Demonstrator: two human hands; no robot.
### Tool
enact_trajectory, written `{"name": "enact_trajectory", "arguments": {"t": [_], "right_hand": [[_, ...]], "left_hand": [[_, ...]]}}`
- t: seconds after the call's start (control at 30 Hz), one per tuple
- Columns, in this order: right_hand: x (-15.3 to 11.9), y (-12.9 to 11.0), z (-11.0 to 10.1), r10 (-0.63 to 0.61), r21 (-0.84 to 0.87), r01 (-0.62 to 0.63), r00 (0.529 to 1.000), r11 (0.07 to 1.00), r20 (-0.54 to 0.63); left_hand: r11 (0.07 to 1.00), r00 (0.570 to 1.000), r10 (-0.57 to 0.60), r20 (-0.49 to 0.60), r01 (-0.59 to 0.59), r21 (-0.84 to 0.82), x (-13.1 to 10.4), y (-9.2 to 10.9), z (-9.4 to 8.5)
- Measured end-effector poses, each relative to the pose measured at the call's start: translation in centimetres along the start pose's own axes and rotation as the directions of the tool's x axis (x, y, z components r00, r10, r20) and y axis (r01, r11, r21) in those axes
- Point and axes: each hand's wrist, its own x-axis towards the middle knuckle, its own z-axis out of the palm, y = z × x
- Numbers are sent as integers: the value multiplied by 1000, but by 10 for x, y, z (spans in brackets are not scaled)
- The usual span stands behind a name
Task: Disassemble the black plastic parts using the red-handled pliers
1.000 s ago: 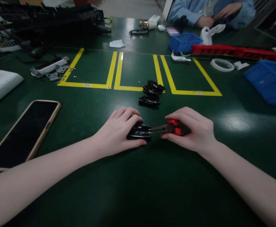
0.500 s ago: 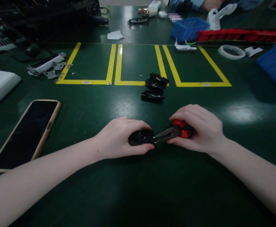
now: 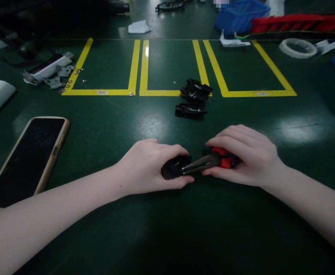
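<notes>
Between the thumb and fingers of my left hand (image 3: 153, 166) is a small black part (image 3: 172, 168), partly covered by the fingers. My right hand (image 3: 246, 154) is closed round the red handles of the pliers (image 3: 206, 162). The pliers' narrow jaws point left, and their tips touch or overlap the right end of the black part. Whether the tips grip anything is too small to tell. Beyond the hands, several similar black parts (image 3: 195, 91) lie in a loose pile at the lower right of the middle yellow frame.
A phone (image 3: 26, 160) lies left, beside my left forearm. Metal brackets (image 3: 54, 82) and small rings sit by the left yellow tape (image 3: 98, 92). At the back right are a blue bin (image 3: 238, 17), a red strip (image 3: 299, 25) and a tape roll (image 3: 298, 48).
The view has tilted down and shifted slightly left. The pliers' tips have moved left, further over the black part. Both hands keep their hold.
</notes>
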Motion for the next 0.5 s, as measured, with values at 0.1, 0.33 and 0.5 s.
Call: {"name": "enact_trajectory", "arguments": {"t": [0.1, 0.33, 0.5], "right_hand": [[0, 0, 0, 12, -13, -12, 999, 1000, 33], [1, -1, -1, -21, -7, 22, 998, 1000, 55], [0, -2, 0, -22, 1, 22, 998, 1000, 62]], "left_hand": [[1000, 1000, 12, 2, -12, 19, 0, -1, 0], [998, 998, 50, -37, -48, 50, -1, -3, 2], [998, 998, 48, -41, -47, 44, -2, -4, 3]]}}
